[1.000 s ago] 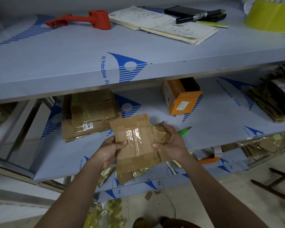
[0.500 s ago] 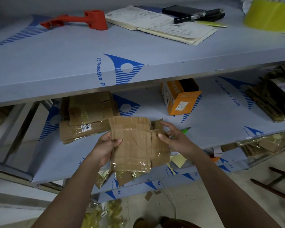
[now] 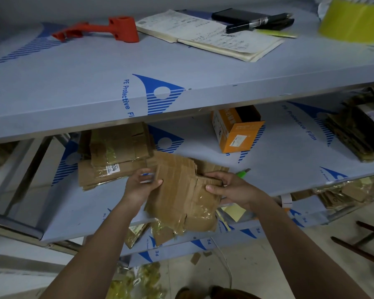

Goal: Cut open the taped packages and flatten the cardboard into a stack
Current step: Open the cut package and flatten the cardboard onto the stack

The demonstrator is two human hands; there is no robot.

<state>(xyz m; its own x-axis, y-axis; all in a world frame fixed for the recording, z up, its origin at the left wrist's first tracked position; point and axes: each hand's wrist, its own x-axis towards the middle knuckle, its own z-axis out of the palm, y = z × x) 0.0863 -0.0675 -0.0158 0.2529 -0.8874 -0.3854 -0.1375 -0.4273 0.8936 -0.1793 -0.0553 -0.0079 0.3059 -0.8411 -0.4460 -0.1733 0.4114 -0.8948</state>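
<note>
Above the middle shelf [image 3: 279,160]: flattened cardboard piece [image 3: 181,190], previously upright, now tilts toward the stack [image 3: 115,156] at ten o'clock. Left hand [image 3: 141,186] and right hand [image 3: 231,188] grip its edges, fingers curled. Stacking appears imminent.

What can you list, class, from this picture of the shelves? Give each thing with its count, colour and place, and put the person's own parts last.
red plastic tool: one, red, top shelf, left
open notebook: one, white pages, top shelf, middle
black case: one, black, behind the notebook
pens: count unclear, black, on the notebook's far edge
yellow tape roll: one, yellow, top shelf, right
orange box: one, orange, open, middle shelf
flattened cardboard stack: one, brown, middle shelf, left
second cardboard stack: one, dark brown, middle shelf, right
green cutter: one, green, behind the right hand
taped cardboard piece: one, brown, held over the middle shelf
left hand: one, grips the piece's left edge
right hand: one, grips its right edge
</note>
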